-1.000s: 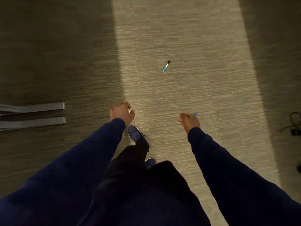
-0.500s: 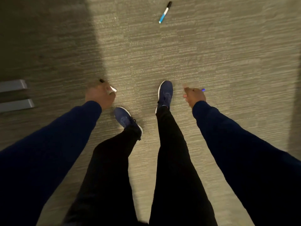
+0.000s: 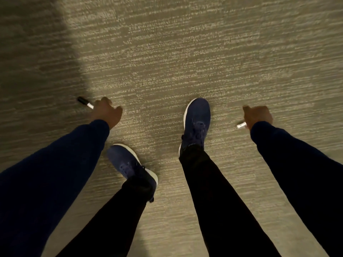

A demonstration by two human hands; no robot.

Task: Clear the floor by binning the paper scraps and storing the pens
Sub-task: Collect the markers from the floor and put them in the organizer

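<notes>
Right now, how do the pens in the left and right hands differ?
The left hand's pen shows a black cap and white barrel, jutting up-left from the left hand. The right hand's pen shows only a white end, jutting from the right hand toward the shoes. Both are gripped in closed fists above the carpet.

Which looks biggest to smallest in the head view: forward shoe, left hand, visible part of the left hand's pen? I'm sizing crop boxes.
1. Forward shoe, clearly the largest.
2. Left hand, though it is nearer the camera than the shoe, which flatters it.
3. Black-capped pen, only partly showing beyond the fist.
</notes>
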